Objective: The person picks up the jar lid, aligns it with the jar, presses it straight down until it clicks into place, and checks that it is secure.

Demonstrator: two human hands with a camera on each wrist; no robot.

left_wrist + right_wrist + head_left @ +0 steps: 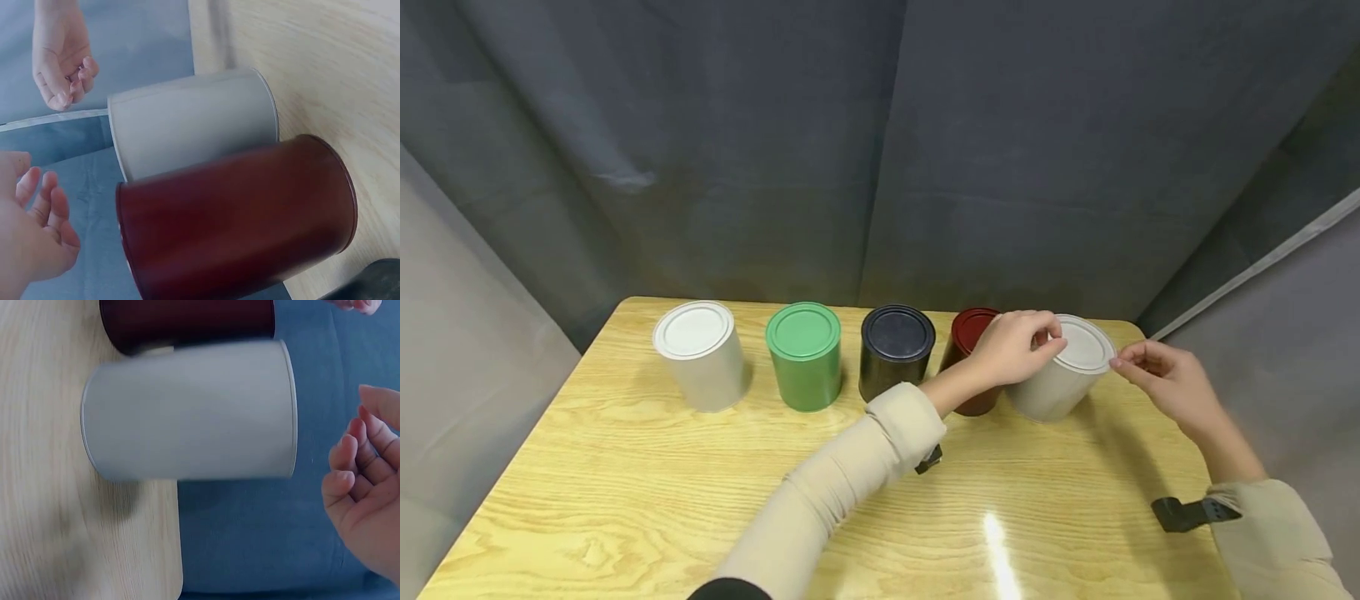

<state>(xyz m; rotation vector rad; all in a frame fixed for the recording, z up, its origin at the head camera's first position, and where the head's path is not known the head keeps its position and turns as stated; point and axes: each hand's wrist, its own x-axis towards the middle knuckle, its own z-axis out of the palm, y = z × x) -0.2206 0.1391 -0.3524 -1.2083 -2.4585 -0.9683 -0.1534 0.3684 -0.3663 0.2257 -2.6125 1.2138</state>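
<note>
A light grey can (1048,396) with a flat lid stands at the right end of a row. My left hand (1018,346) hovers above the gap between it and the dark red can (976,404), fingers loosely bent, nothing in them. Off the right side of the grey can's lid hangs my right hand (1172,383), its fingers also loosely bent and without an object. In the left wrist view, a gap shows between the left hand (37,231) and the red can (237,219). The right wrist view likewise has the right hand (369,494) apart from the grey can (194,412).
Further left in the row are a black can (891,367), a green can (807,375) and a white can (707,371). All stand near the back edge of the wooden table (700,500). Dark grey curtains (775,150) hang behind, with lighter cloth at both sides.
</note>
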